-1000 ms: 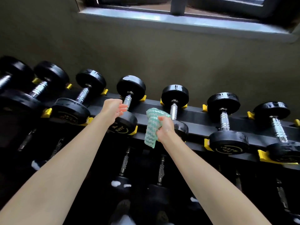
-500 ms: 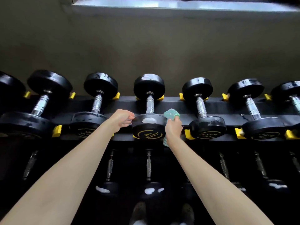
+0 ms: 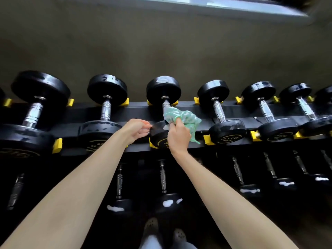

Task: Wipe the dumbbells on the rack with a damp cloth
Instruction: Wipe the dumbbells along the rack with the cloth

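At the upper tier of the black steel rack with yellow plastic cradles (image 3: 140, 111), the person's right hand (image 3: 178, 136) pinches a crumpled mint-green woven cloth (image 3: 185, 117) between thumb and curled fingers. The cloth lies over the lower part of the chrome handle of the middle black rubber-headed dumbbell (image 3: 162, 90), with a loose tail hanging to the right. The left hand (image 3: 135, 130) has its fingers curled, their tips against the left edge of the near head; whether it really grips, I cannot tell.

If that left hand only touches, I think a hard rub along the handle could roll or nudge the weight in its cradles. The grey shoes (image 3: 151, 225) stand directly below, so a weight that slipped off could land on them. The hanging tail could also snag on a yellow cradle or on the knurled steel.

Just beside on the right sits a smaller black dumbbell (image 3: 227, 131), close enough to crowd the knuckles on a wide sweep. The rail runs right behind the handle, so wrapping the cloth fully round looks awkward. A larger black dumbbell (image 3: 100, 130) flanks the left hand. Lower-tier dumbbells (image 3: 163, 177) lie in shadow beneath, and a pale window ledge (image 3: 197, 8) runs above the olive wall.
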`<action>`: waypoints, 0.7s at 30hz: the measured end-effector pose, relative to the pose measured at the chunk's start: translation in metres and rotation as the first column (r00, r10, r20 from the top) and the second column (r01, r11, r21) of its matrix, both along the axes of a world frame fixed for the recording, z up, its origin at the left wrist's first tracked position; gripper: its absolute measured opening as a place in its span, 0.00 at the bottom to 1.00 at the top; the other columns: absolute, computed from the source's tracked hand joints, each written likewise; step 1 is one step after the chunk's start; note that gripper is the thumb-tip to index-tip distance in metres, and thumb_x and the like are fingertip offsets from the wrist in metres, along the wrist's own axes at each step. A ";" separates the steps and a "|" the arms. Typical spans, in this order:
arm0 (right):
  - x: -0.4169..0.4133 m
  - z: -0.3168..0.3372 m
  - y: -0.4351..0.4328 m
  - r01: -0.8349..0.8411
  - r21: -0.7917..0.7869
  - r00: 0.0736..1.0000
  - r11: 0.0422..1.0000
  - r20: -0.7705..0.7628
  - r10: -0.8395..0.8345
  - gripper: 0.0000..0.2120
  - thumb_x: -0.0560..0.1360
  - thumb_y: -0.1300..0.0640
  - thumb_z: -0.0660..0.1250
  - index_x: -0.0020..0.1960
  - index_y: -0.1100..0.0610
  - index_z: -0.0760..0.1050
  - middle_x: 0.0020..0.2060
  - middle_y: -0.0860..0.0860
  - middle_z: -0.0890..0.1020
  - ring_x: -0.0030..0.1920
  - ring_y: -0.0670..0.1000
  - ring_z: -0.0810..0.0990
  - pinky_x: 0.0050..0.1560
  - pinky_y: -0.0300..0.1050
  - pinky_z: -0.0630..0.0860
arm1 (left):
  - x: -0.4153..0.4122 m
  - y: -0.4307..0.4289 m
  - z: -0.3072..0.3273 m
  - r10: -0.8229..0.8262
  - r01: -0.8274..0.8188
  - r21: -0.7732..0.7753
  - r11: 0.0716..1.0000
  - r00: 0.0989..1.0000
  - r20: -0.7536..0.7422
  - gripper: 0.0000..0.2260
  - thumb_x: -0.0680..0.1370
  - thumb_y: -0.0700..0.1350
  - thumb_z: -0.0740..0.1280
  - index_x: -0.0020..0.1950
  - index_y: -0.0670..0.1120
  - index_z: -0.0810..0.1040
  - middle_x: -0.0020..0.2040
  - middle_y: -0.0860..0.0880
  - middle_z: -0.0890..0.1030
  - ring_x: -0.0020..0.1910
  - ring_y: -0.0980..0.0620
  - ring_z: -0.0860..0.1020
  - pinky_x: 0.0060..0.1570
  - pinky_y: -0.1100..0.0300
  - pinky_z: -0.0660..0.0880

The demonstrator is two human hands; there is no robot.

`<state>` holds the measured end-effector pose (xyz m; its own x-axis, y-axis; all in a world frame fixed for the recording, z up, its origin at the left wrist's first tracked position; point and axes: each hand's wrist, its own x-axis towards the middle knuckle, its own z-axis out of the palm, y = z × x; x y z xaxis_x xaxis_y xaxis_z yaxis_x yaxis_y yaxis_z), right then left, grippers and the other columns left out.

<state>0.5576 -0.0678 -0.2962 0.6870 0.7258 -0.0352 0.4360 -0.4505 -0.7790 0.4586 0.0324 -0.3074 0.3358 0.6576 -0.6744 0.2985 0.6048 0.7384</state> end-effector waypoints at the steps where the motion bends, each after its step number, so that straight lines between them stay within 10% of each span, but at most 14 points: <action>1: 0.001 0.001 0.001 -0.010 -0.008 1.000 1.000 -0.003 0.010 0.14 0.78 0.63 0.54 0.35 0.55 0.60 0.36 0.55 0.72 0.41 0.54 0.69 0.47 0.50 0.64 | -0.003 0.000 0.000 0.003 -0.003 -0.013 1.000 1.000 0.017 0.11 0.79 0.30 0.54 0.58 0.37 0.72 0.55 0.40 0.77 0.54 0.46 0.76 0.56 0.56 0.73; 8: -0.007 0.006 0.007 -0.263 -0.068 0.958 0.962 -0.134 0.253 0.13 0.72 0.69 0.55 0.31 0.59 0.59 0.30 0.52 0.67 0.36 0.53 0.65 0.40 0.49 0.62 | -0.020 -0.002 0.005 0.003 -0.003 -0.047 0.999 1.000 -0.010 0.11 0.79 0.30 0.52 0.52 0.41 0.70 0.50 0.40 0.76 0.42 0.49 0.73 0.46 0.59 0.73; 15: 0.009 0.023 0.010 -0.448 -0.208 0.877 0.870 -0.293 0.381 0.16 0.70 0.69 0.57 0.29 0.55 0.59 0.30 0.50 0.66 0.35 0.51 0.65 0.38 0.45 0.60 | -0.030 -0.008 0.011 0.099 -0.098 0.024 0.995 0.992 -0.083 0.18 0.81 0.33 0.48 0.71 0.31 0.59 0.67 0.34 0.71 0.67 0.41 0.71 0.66 0.51 0.68; 21: 0.023 0.013 -0.018 -0.379 -0.168 0.592 0.910 -0.800 0.099 0.10 0.77 0.67 0.57 0.56 0.64 0.72 0.41 0.55 0.78 0.36 0.50 0.77 0.38 0.42 0.74 | -0.035 -0.013 0.019 0.080 -0.080 0.043 0.996 0.997 -0.009 0.18 0.81 0.32 0.50 0.72 0.32 0.59 0.67 0.34 0.70 0.53 0.46 0.78 0.64 0.53 0.69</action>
<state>0.5802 -0.0855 -0.2829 0.1064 0.7143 -0.6917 -0.1250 -0.6805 -0.7220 0.4238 0.0190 -0.2887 0.2735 0.7101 -0.6488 0.2585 0.5954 0.7607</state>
